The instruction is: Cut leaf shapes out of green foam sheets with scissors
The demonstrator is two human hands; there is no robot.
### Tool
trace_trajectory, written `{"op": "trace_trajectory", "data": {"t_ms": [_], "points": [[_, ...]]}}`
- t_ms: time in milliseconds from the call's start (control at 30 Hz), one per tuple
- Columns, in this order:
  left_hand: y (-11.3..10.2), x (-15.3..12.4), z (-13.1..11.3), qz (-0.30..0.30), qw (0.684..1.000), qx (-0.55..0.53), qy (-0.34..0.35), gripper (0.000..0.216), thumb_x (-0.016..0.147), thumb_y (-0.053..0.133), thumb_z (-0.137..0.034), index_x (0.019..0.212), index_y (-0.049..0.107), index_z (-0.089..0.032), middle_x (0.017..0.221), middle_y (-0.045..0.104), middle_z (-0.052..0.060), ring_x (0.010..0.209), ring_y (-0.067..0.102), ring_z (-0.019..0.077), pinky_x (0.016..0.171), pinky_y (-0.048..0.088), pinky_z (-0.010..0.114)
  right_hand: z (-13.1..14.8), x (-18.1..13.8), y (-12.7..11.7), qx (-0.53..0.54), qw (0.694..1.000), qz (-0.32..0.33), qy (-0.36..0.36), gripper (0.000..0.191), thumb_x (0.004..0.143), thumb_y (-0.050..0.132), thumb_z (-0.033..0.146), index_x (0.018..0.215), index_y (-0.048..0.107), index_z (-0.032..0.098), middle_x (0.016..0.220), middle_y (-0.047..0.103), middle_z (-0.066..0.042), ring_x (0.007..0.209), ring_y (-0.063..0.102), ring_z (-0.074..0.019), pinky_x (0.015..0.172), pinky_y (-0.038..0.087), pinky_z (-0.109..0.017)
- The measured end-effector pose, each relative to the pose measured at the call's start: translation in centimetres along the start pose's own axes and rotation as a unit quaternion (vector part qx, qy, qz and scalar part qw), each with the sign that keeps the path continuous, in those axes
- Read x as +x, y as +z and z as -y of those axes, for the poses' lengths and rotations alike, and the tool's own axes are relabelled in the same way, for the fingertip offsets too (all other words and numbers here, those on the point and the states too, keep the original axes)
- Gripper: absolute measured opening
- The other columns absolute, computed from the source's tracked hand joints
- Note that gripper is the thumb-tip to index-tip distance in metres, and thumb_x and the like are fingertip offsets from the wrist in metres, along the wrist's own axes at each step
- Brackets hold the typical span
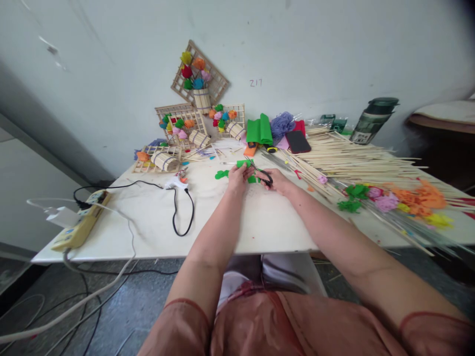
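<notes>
My left hand [238, 177] pinches a small piece of green crepe paper [243, 163] above the table. Black-handled scissors [266, 179] sit in my right hand [276, 181], fingers wrapped round the handles. Their blades point up and left toward the green paper; whether they touch it I cannot tell. Cut green paper pieces [221, 174] lie left of my left hand, and more green scraps lie between and under the hands. Behind them a folded stack of green crepe paper [260, 129] rests at the back of the table.
Finished bamboo lattice pieces with paper flowers [200, 74] lean on the wall. A white glue gun [175, 183] lies left, its cord near a yellow power strip [81, 222]. Bamboo sticks [345, 153], paper flowers [419, 198], a phone [298, 142] and a dark bottle [374, 120] occupy the right.
</notes>
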State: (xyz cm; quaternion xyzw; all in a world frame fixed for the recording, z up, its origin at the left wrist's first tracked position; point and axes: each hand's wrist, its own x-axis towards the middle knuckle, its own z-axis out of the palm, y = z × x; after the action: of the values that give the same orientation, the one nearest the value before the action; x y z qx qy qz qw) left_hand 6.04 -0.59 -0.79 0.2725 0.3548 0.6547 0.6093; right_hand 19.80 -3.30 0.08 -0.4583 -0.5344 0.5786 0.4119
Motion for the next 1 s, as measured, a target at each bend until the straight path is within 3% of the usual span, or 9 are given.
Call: {"op": "trace_trajectory", "data": {"t_ms": [333, 600, 1000], "points": [[-0.06, -0.09, -0.09, 0.007, 1.000, 0.017, -0.009, 0.007, 0.076, 0.069, -0.013, 0.076, 0.063, -0.013, 0.068, 0.069, 0.004, 0.068, 0.069, 0.0147, 0.073, 0.054, 0.028, -0.05, 0.13, -0.24, 0.017, 1.000, 0.001, -0.002, 0.033, 0.071, 0.078, 0.042, 0.074, 0.062, 0.013, 0.047, 0.050, 0.005, 0.037, 0.038, -0.0037, 0.035, 0.029, -0.016], [-0.11, -0.07, -0.20, 0.013, 1.000, 0.006, -0.011, 0.007, 0.078, 0.065, -0.010, 0.074, 0.060, -0.013, 0.067, 0.069, 0.003, 0.060, 0.067, 0.0118, 0.067, 0.054, 0.025, -0.56, 0.72, -0.60, 0.000, 1.000, 0.007, -0.021, 0.032, 0.073, 0.076, 0.042, 0.074, 0.062, 0.013, 0.046, 0.050, 0.005, 0.033, 0.038, -0.0035, 0.031, 0.023, -0.016], [-0.21, 0.11, -0.36, 0.005, 1.000, 0.008, -0.017, 0.007, 0.078, 0.066, -0.014, 0.074, 0.059, -0.014, 0.067, 0.069, 0.004, 0.064, 0.068, 0.0144, 0.070, 0.055, 0.027, -0.40, 0.60, -0.23, -0.013, 0.999, 0.007, -0.034, 0.022, 0.074, 0.075, 0.027, 0.067, 0.060, 0.013, 0.042, 0.047, 0.005, 0.031, 0.035, -0.0031, 0.030, 0.023, -0.016]]}}
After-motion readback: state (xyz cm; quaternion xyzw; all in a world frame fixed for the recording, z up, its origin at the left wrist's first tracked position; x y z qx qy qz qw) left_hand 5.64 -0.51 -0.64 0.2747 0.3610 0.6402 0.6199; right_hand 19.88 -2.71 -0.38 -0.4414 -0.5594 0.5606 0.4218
